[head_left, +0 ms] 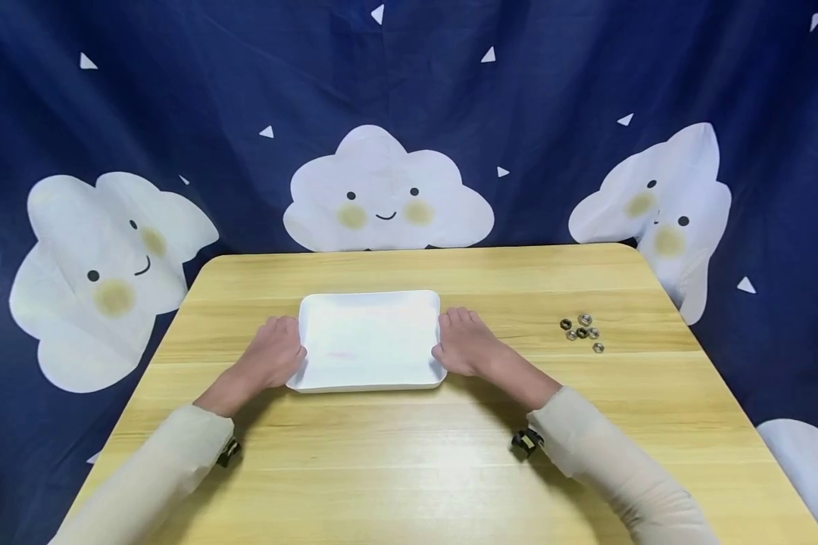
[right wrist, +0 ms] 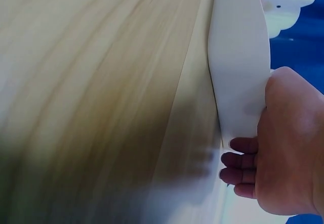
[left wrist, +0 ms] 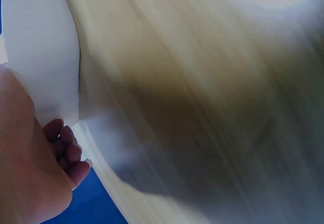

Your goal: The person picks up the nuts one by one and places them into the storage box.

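A white rectangular tray (head_left: 368,341) with low walls sits on the wooden table, with nothing visible in it. My left hand (head_left: 277,350) grips its left end, the thumb over the rim and the fingers curled at the outer side. At the opposite end, my right hand (head_left: 465,342) holds the rim the same way. The left wrist view shows the tray's outer wall (left wrist: 45,47) beside the curled fingertips (left wrist: 73,153). In the right wrist view, the fingers (right wrist: 242,161) bend in at the lower end of the wall (right wrist: 238,57).
Several metal hex nuts (head_left: 585,320), some dark and some silver, lie loose on the table (head_left: 395,469) to the right of the tray. Behind the table's far edge hangs a dark blue curtain (head_left: 436,76) printed with white clouds.
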Demonstrator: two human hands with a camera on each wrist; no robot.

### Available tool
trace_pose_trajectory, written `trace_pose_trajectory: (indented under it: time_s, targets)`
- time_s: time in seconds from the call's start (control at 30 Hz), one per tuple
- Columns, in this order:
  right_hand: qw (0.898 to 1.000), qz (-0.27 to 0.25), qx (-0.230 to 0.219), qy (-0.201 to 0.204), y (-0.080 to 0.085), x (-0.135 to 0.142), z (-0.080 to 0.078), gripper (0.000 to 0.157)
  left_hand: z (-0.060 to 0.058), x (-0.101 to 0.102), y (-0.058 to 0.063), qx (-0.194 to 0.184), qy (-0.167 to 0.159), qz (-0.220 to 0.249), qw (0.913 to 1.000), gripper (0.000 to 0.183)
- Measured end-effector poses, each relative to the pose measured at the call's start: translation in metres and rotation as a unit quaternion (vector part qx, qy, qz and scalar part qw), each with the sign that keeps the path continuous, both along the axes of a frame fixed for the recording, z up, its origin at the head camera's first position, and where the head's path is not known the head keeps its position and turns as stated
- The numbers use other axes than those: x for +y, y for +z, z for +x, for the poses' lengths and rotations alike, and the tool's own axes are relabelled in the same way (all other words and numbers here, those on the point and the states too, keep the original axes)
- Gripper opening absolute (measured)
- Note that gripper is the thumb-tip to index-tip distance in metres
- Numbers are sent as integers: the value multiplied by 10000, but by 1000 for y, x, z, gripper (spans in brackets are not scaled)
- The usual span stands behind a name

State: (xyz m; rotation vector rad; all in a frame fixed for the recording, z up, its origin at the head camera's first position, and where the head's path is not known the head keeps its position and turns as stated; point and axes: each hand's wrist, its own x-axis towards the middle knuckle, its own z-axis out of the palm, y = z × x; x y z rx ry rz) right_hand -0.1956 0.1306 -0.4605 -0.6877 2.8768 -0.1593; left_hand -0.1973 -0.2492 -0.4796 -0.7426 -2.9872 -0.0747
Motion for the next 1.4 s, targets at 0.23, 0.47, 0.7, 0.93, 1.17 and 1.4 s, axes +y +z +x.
trace_pose_trajectory:
  time_s: [0.23, 0.47, 0.7, 0.93, 1.17, 1.4]
  targets:
    - [9999, -30, 104, -11, -2, 15, -3, 42, -5, 14, -2, -8, -35, 22, 10000, 33]
    - [10000, 21, 86, -29, -2, 30, -5, 42, -9, 29, -2, -207, 125, 161, 9996, 37]
    - [10000, -31, 18, -69, -7, 47, -8, 43, -11, 45, -5, -70, -51, 114, 9999, 32]
    - [9999, -105, 31, -111, -6, 63, -9, 38, -14, 62, -3, 58, -157, -25, 9999, 31]
    - [9998, -181, 17, -124, -5, 76, -7, 39, -14, 75, -1, -286, 47, 23, 9996, 35]
    - [9997, -200, 67, -108, -5, 86, -6, 41, -14, 86, 2, -312, 29, -82, 9995, 37]
